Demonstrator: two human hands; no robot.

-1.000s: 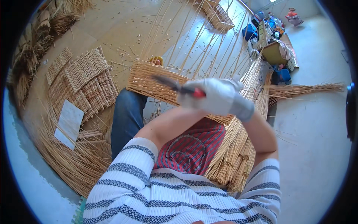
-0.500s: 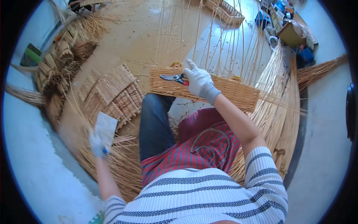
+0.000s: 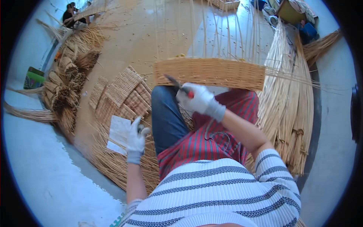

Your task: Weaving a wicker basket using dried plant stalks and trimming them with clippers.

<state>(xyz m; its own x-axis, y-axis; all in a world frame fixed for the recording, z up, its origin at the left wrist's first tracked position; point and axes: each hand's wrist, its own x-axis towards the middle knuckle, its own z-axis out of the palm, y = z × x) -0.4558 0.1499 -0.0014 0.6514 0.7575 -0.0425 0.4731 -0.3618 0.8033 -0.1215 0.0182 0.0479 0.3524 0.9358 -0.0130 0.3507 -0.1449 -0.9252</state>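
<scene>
My right hand (image 3: 197, 99), in a white glove with a grey cuff, is closed round red-handled pruning shears (image 3: 174, 81). Their dark blades point up and left, in front of the woven wicker panel (image 3: 211, 72), which lies across beyond my knees with long upright canes rising from it. My left hand (image 3: 136, 139), gloved the same way, hovers over the right edge of a white sheet (image 3: 118, 132), its thumb and fingers apart. A small dark patch shows between them; whether it is an object cannot be told. Loose canes (image 3: 117, 162) lie beneath this hand.
Flat woven pieces (image 3: 123, 89) are stacked left of my knee. Bundles of straw (image 3: 70, 81) line the left wall. Long pale canes (image 3: 291, 102) spread along the right side, with a blue container (image 3: 308, 31) beyond. Another person (image 3: 69, 16) is at the far left.
My left hand has moved right and up, across the white sheet. My right hand and the shears have come down, nearer my lap. The wicker panel now lies more level, and the view has shifted.
</scene>
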